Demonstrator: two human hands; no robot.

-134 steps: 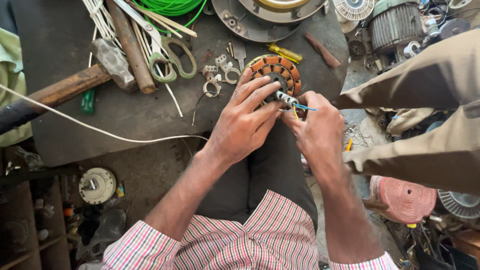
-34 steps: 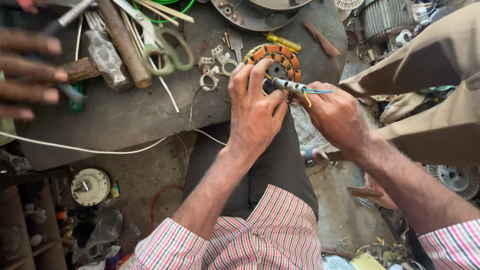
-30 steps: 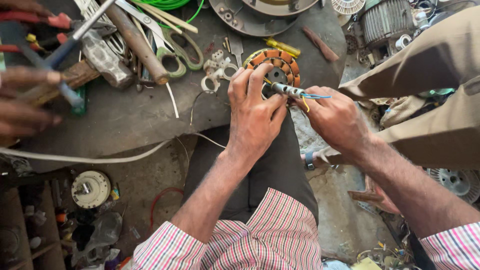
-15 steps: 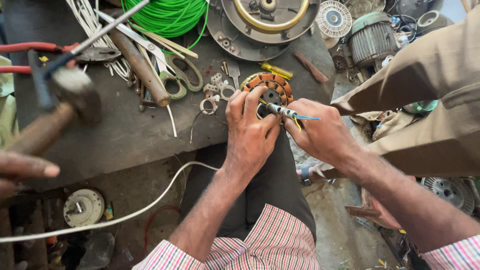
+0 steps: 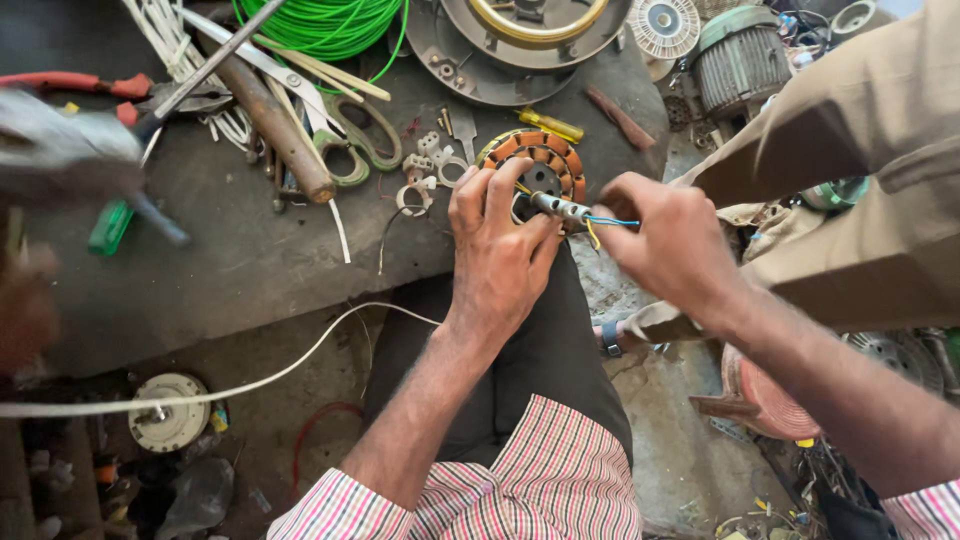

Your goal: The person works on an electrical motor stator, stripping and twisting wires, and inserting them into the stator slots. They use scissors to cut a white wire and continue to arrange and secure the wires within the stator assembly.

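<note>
A round motor stator (image 5: 545,160) with orange copper windings lies near the edge of a dark worn bench (image 5: 240,270). My left hand (image 5: 500,250) presses down on its near side, fingers spread over the windings. My right hand (image 5: 670,245) pinches a bundle of thin blue and yellow wires (image 5: 600,218) that comes out of a grey sleeve (image 5: 555,207) at the stator's centre. Both forearms come up from pink checked sleeves over my dark trousers.
Scissors (image 5: 350,140), a wooden-handled tool (image 5: 275,125), small metal clips (image 5: 425,175), a green wire coil (image 5: 320,22) and a round motor housing (image 5: 510,40) lie on the bench. Another person's blurred hand (image 5: 30,300) swings a hammer (image 5: 70,150) at left. A person in khaki (image 5: 860,170) stands to the right.
The view has drifted a little. The other person's hammer at the left has moved and blurred. My hands stay on the stator and its wires.
</note>
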